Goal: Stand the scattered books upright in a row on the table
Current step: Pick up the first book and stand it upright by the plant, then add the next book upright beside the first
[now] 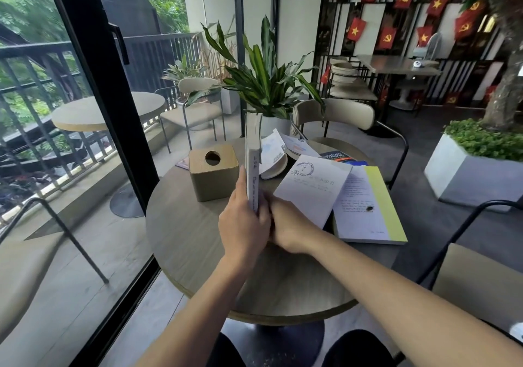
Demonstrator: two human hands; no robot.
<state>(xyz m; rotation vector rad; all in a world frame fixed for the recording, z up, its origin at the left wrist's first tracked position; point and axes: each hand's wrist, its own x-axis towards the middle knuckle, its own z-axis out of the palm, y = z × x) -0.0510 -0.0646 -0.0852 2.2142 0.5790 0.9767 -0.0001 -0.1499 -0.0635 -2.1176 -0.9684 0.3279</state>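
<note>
A white book (252,165) is held upright on the round table (186,239), its spine turned toward the camera. It is clasped near its lower end by both hands: the left hand (243,228) is pressed flat against its left cover, with the thumb laid along the spine, and the right hand (291,225) is closed against its right side, fingers curled in toward the book. Whether the bottom edge touches the tabletop cannot be told, as it is hidden by the hands.

Just left of the upright book, a tan tissue box (213,171) with a round hole in its top is set on the table. Just right of the book, a white booklet (314,187) bearing a drawn emblem is seen tilted, its lower corner lying by the right hand. Right of that, a thick book with a yellow-green strip (370,208) lies flat. Behind the upright book, an open book (276,157) lies with pages fanned, and a dark blue book (339,157) is partly covered further right. A small pink item (182,163) shows at the table edge behind the tissue box. A potted plant (264,83) stands beyond the table.
</note>
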